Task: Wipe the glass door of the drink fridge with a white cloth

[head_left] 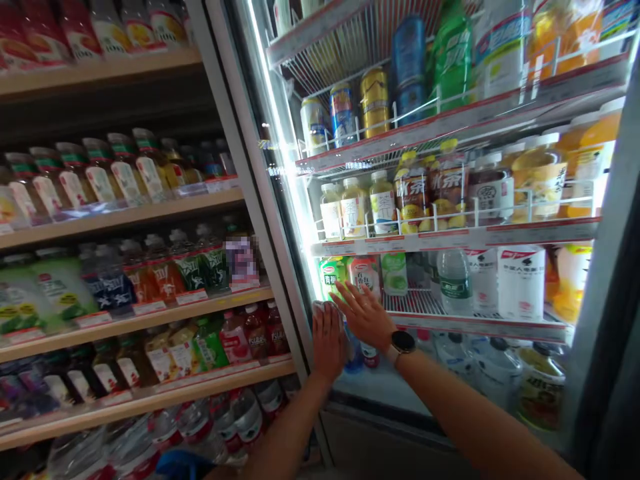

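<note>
Near the lower left of the glass door [360, 390] of a lit drinks fridge, my left hand [327, 343] presses a pale grey cloth [321, 305] against the pane beside the door frame. The cloth's edge shows above my fingertips. Just to its right, my right hand [365, 312] lies flat toward the glass with its fingers stretched and holds nothing. A dark watch [403, 341] is on the right wrist. Behind the pane at the hands' height stand a green bottle [331, 275] and a pink-labelled bottle [364, 272].
Fridge shelves hold iced-tea bottles [413, 187], cans [375, 103] and white packs [521, 283]. To the left, an open wooden shelf unit [125, 213] carries rows of bottled drinks. A metal upright [250, 140] divides the two. Large bottles [190, 420] stand low at left.
</note>
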Demonstrator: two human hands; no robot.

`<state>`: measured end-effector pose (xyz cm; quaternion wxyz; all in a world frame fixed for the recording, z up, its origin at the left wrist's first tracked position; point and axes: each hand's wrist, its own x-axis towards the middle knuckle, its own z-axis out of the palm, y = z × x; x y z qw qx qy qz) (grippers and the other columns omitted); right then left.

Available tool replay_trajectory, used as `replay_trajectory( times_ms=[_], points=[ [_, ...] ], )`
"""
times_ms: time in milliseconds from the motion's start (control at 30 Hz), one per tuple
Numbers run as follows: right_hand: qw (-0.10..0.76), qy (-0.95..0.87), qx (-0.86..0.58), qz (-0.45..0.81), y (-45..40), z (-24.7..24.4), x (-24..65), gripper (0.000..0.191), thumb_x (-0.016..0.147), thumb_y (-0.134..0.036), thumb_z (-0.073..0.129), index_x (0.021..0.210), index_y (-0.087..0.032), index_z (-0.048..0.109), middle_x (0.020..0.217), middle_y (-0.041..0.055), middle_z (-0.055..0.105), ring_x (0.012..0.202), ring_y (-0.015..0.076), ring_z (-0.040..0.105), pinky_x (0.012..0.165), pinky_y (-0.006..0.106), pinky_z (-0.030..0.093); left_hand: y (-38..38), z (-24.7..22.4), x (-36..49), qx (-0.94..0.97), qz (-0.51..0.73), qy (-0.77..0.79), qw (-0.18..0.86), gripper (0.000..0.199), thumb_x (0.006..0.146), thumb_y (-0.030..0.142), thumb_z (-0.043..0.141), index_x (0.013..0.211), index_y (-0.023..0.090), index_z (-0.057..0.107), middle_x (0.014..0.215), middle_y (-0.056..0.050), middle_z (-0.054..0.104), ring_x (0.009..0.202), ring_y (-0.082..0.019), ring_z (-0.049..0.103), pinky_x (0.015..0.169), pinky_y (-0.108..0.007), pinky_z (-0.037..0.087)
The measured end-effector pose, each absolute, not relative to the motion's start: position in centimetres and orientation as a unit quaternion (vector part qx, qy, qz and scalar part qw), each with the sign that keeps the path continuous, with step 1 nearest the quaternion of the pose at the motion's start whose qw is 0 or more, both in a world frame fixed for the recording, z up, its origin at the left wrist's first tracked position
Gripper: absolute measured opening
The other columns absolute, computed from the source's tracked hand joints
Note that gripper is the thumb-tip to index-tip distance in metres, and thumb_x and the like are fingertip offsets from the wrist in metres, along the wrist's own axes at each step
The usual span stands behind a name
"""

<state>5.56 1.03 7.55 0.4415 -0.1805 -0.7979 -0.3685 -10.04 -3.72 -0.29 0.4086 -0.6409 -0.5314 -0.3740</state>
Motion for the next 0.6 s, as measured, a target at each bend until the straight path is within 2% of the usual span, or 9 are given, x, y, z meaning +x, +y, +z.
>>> replay_trajectory(
  times_ms=[167, 300, 433, 600],
  points=[
    [0.430, -0.810, -0.181, -0.355, 0.4, 8.0, 6.5, 0.063, 0.087, -0.016, 0.049, 0.149, -0.014, 0.039, 0.156, 0.0093, 0.037, 0.146, 0.0233, 0.031, 0.122, 0.045, 0.013, -4.3, 2.4, -10.1, -0.656, -0.340, -0.524, 0.422, 0.065, 0.098, 0.023, 0.039, 0.156, 0.015, 0.010, 0.161, -0.013, 0.022, 0.151, -0.027, 0.006, 0.119, -0.050, 0.028],
    [0.441, -0.797, -0.217, -0.352, -0.6, 9.8, 9.8, 0.066, 0.089, -0.018, 0.047, 0.153, -0.015, 0.032, 0.156, 0.0085, 0.039, 0.145, 0.0210, 0.032, 0.123, 0.045, 0.008, -3.5, 8.0, -9.2, -0.674, -0.317, -0.488, 0.454, 0.065, 0.098, 0.021, 0.039, 0.156, 0.018, 0.009, 0.161, -0.009, 0.024, 0.151, -0.024, 0.003, 0.123, -0.050, 0.017],
    [0.446, -0.775, -0.251, -0.371, -0.7, 12.3, 15.1, 0.066, 0.094, -0.021, 0.044, 0.156, -0.017, 0.022, 0.156, 0.0101, 0.038, 0.145, 0.0222, 0.034, 0.123, 0.046, 0.009, -1.6, 13.9, -5.5, -0.681, -0.355, -0.452, 0.454, 0.067, 0.098, 0.023, 0.038, 0.156, 0.020, 0.006, 0.162, -0.008, 0.021, 0.151, -0.025, 0.000, 0.123, -0.056, 0.005],
    [0.462, -0.737, -0.321, -0.375, 0.6, 12.7, 21.0, 0.072, 0.096, -0.026, 0.044, 0.158, -0.017, 0.009, 0.159, 0.0132, 0.030, 0.145, 0.0263, 0.034, 0.122, 0.050, 0.015, 0.5, 16.2, -0.3, -0.649, -0.435, -0.441, 0.442, 0.066, 0.098, 0.026, 0.036, 0.156, 0.020, 0.006, 0.163, -0.007, 0.013, 0.151, -0.027, -0.001, 0.124, -0.053, 0.007]
  ],
)
